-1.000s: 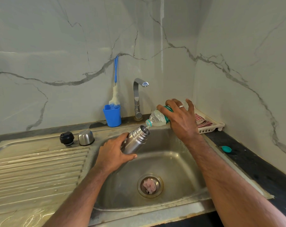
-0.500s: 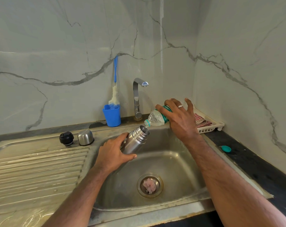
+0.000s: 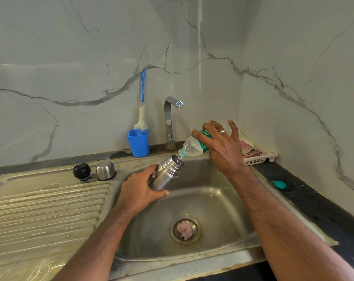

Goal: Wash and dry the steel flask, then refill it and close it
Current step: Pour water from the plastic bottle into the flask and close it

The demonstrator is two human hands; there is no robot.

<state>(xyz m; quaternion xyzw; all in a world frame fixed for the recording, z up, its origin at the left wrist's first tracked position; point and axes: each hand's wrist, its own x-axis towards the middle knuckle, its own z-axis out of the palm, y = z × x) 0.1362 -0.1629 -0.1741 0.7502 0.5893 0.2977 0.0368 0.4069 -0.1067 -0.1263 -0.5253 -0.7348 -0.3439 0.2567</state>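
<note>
My left hand (image 3: 138,190) grips the steel flask (image 3: 168,173), which tilts with its open mouth up and to the right over the sink basin (image 3: 212,201). My right hand (image 3: 222,147) holds a clear plastic bottle (image 3: 193,148) with a green label, tipped down so its neck meets the flask's mouth. Water runs from the bottle into the flask. The flask's black stopper (image 3: 82,171) and steel cap (image 3: 105,170) stand side by side on the drainboard at the back left.
A tap (image 3: 169,122) rises behind the basin. A blue cup (image 3: 138,142) with a bottle brush (image 3: 142,118) stands left of it. A white rack (image 3: 259,155) with a checked cloth sits at the right. A teal bottle cap (image 3: 279,184) lies on the dark counter.
The plastic bottle's neck lifted slightly away from the flask half a second ago, and now it is back down at the flask's mouth. Both hands otherwise stay in place.
</note>
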